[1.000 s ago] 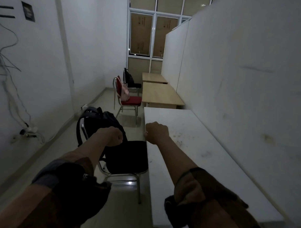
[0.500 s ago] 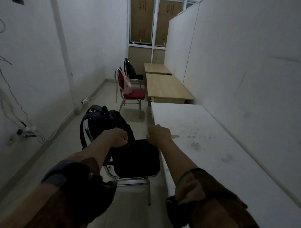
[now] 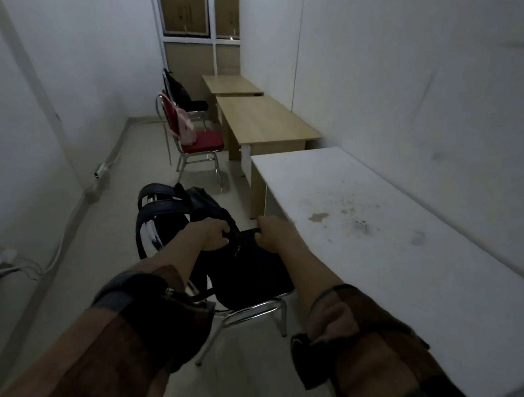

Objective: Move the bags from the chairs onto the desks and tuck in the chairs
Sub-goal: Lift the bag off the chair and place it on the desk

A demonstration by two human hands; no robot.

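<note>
**Both grips on the black backpack**

While the black backpack (image 3: 200, 226) sits on the near chair (image 3: 251, 308) beside the white surface (image 3: 386, 247), my left grip (image 3: 213, 235) and right grip (image 3: 270, 234) are each clenched on its top edge. Farther off, a pink bag (image 3: 186, 126) rests on the red chair (image 3: 202, 142).

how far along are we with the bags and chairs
Done: nothing; all three desks are bare of bags. In hand: left hand and right hand grip the black backpack on the near chair beside the white desk. Left: the pink bag on the red chair, the dark bag on the far chair, and tucking in all three.
</note>
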